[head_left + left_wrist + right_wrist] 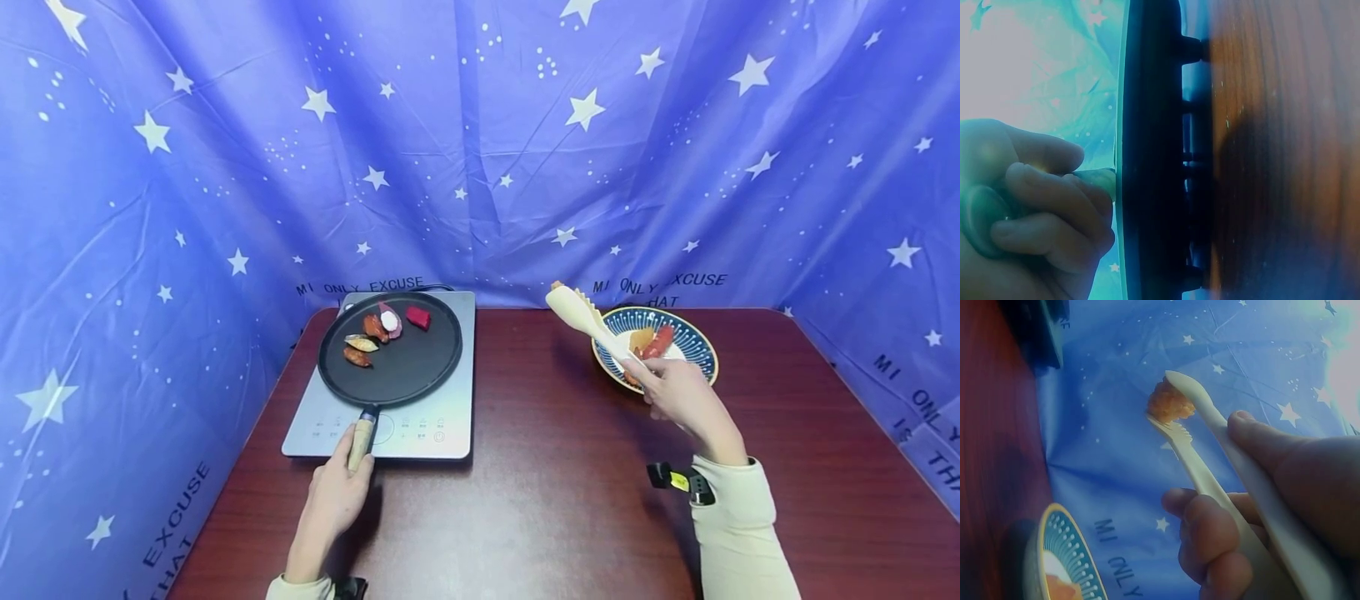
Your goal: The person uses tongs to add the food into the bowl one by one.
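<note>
Cream tongs (582, 317) in the right hand (686, 400): thumb along one arm, fingers curled about the other, a grip that probably supplies the squeeze. Tips pinch an orange-brown food lump (1171, 403), off beyond the fingers, presumably so the hand stays clear of it. Lump hangs in the air, left of the patterned bowl (707, 350), which sits just beyond the right hand, likely within easy reach.

Left hand (337, 492) wraps the handle (362, 442) of the black frying pan (408, 367), probably as a steadying hold. Pan rests on a silver induction cooktop (456, 408), ahead of that hand; several food pieces lie in it, including a red block (418, 317).

Lump's look: knobbly, rough-surfaced, unevenly browned, rather like fried chicken; its far side does not show.
</note>
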Available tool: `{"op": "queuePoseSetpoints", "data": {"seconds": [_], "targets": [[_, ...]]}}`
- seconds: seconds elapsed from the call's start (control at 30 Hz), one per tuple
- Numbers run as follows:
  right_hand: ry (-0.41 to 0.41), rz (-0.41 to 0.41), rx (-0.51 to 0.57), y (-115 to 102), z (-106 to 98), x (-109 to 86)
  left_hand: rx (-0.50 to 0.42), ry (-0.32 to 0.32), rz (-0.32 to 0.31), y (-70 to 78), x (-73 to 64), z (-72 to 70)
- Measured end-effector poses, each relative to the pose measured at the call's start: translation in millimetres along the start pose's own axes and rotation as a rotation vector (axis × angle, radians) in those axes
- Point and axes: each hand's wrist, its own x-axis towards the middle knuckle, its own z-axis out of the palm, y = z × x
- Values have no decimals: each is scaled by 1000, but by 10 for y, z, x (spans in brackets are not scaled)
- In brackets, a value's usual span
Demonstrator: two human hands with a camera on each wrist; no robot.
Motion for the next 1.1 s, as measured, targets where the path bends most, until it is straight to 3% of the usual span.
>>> {"op": "queuePoseSetpoints", "data": {"seconds": [0.57,1.1], "targets": [[-18,-30,97,-232,243,142,-5,-1,-17,28,-5,-10],[-56,-49,88,-415,430,193,-8,-1,-16,26,5,-4]]}}
